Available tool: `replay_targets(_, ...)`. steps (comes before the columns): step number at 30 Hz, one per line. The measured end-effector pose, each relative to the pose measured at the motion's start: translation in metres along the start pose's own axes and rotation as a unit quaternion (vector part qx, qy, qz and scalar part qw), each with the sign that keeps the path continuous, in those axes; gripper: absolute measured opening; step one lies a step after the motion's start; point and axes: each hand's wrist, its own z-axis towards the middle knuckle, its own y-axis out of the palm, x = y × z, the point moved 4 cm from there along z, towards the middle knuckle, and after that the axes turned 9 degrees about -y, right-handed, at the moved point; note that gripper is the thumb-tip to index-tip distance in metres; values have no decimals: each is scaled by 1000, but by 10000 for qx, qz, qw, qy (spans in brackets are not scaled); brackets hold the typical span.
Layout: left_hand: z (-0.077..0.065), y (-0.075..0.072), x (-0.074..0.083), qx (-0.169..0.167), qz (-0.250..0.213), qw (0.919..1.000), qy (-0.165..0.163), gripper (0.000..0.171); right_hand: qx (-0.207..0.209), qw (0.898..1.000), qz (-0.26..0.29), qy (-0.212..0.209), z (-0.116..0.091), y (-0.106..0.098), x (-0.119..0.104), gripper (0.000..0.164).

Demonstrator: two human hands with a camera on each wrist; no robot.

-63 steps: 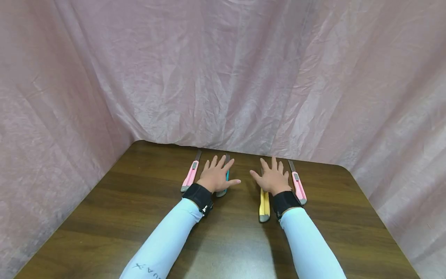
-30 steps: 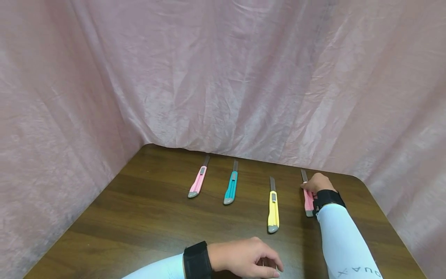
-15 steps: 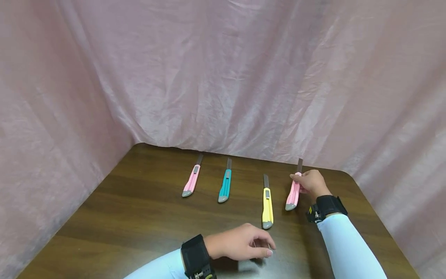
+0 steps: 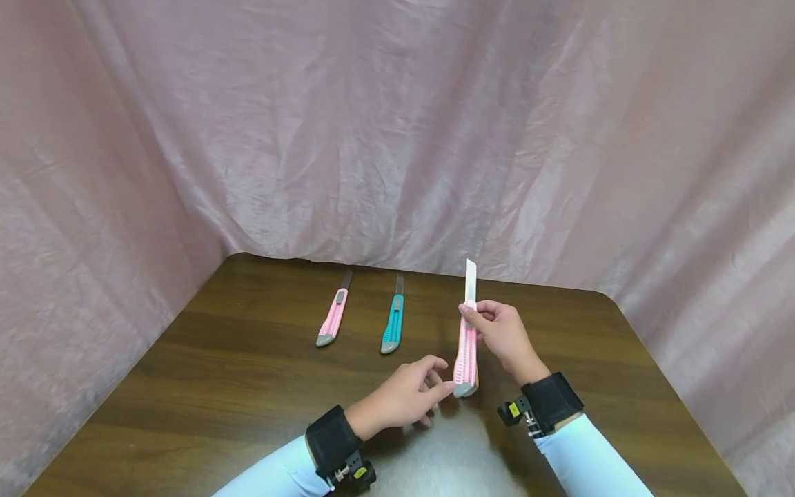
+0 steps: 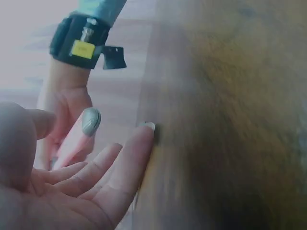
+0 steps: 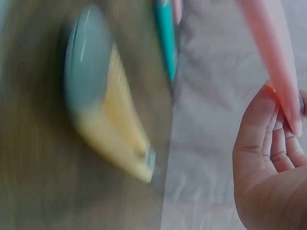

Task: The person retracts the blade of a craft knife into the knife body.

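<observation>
Two bare hands meet around one pink plastic snap-off cutter (image 4: 466, 348): the right hand (image 4: 504, 338) pinches its body between thumb and fingers, lifting it off the brown wooden table (image 4: 217, 386), blade pointing away. Just beside its grey end, the left hand (image 4: 406, 395) holds nothing, fingers relaxed and slightly bent; whether its thumb touches cannot be told. Beneath the held cutter lies a yellow plastic cutter (image 6: 112, 139); to its left, a teal plastic cutter (image 4: 393, 323), then a second pink cutter (image 4: 334, 312); behind hangs a pale pink curtain (image 4: 348, 138).

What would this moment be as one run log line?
right hand: holds pink cutter | left hand: near its grey end | table: yellow cutter, teal cutter, another pink cutter
</observation>
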Motion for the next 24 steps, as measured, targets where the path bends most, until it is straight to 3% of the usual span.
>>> replay_targets(4,-1,-6,0,60,-283,9996,71,37,-4,9989,442,-125,-9,22,-15,38)
replay_targets(8,-2,-10,-1,-26,-520,9985,149,26,83,9984,518,-218,-16,33,-24,37)
replay_targets(24,-9,-18,8,-377,-1357,9898,218,23,460,9956,583,-566,-30,37,-48,40)
